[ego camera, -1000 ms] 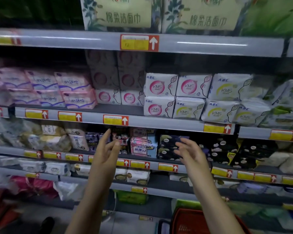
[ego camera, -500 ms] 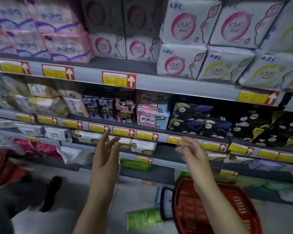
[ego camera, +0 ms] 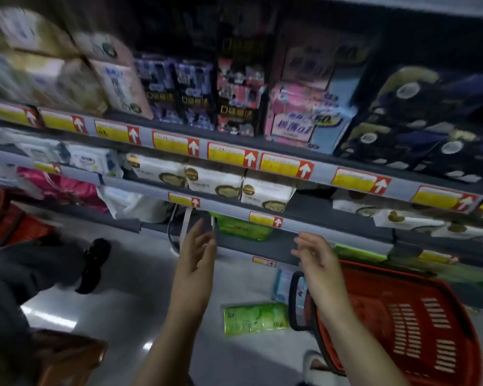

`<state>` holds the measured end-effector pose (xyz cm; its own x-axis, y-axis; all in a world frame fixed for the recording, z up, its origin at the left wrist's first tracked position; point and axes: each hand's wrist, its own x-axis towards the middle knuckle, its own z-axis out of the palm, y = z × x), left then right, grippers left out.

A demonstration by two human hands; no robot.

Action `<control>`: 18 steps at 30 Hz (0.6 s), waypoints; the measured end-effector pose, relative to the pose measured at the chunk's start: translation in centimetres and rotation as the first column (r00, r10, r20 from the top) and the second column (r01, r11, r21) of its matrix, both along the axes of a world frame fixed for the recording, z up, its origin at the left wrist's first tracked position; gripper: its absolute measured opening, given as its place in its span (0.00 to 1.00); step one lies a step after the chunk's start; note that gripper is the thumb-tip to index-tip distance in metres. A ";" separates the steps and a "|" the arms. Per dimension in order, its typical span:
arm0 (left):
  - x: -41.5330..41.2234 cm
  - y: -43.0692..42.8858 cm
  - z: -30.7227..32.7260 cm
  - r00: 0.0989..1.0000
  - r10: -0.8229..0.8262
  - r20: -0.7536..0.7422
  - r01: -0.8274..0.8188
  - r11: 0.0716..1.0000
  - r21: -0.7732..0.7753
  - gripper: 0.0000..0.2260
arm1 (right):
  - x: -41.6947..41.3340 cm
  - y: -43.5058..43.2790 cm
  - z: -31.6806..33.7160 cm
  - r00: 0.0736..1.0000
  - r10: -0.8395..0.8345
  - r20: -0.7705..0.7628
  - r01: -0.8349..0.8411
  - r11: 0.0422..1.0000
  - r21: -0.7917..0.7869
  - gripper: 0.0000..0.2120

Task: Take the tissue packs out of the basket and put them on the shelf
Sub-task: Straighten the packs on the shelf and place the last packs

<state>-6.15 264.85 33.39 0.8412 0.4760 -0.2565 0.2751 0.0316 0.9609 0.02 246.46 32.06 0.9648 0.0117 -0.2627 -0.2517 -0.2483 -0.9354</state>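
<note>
A red plastic basket (ego camera: 402, 324) with a black handle stands on the floor at the lower right; its inside looks bare where visible. A green tissue pack (ego camera: 254, 317) lies on the floor just left of it, and a pale blue pack (ego camera: 280, 285) lies behind that. More green packs (ego camera: 243, 228) sit on the lowest shelf (ego camera: 332, 240). My left hand (ego camera: 197, 263) is raised, fingers apart, holding nothing, in front of the low shelf. My right hand (ego camera: 318, 260) hovers over the basket's left rim, fingers loosely spread and empty.
White packs (ego camera: 215, 181) line the shelf above. Upper shelves carry pink, purple and dark packs. A person in dark trousers and a black shoe (ego camera: 92, 266) crouches at the left beside another red basket (ego camera: 9, 221). A brown bag (ego camera: 67, 358) is at the lower left.
The view has tilted down from the upper shelves to the low shelves and floor. The basket and the floor packs have come into view. Both hands stay raised and empty.
</note>
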 end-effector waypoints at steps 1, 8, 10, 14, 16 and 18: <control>-0.2 0.1 -2.3 1.000 0.002 -0.030 -0.003 1.000 -0.008 0.17 | 0.0 0.4 -2.0 1.000 0.016 -0.012 -0.016 1.000 -0.011 0.10; -1.4 0.7 -15.7 0.981 -0.014 -0.195 0.006 0.999 -0.041 0.20 | -0.8 2.6 -15.9 0.994 0.034 -0.106 -0.046 0.993 -0.108 0.10; -2.1 0.6 -19.9 0.970 -0.012 -0.242 -0.002 0.999 -0.054 0.19 | -1.7 2.7 -20.3 0.984 0.082 -0.156 -0.106 0.983 -0.148 0.11; -4.2 0.2 -28.5 0.939 -0.020 -0.345 -0.005 0.998 -0.070 0.21 | -3.5 1.9 -29.1 0.973 0.085 -0.214 -0.141 0.953 -0.266 0.11; -5.4 -0.2 -32.0 0.912 -0.032 -0.409 0.013 0.999 -0.051 0.22 | -4.3 1.1 -32.7 0.969 0.097 -0.229 -0.176 0.918 -0.356 0.15; -6.4 -0.3 -35.0 0.889 -0.052 -0.455 0.044 0.999 -0.028 0.23 | -5.2 0.6 -36.0 0.959 0.089 -0.268 -0.196 0.893 -0.404 0.17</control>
<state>-12.53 264.55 -1.59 0.6516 0.4303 -0.6246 0.6842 0.0219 0.7289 -5.22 247.11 -3.98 0.8697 -0.0188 -0.4932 -0.3830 -0.6561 -0.6503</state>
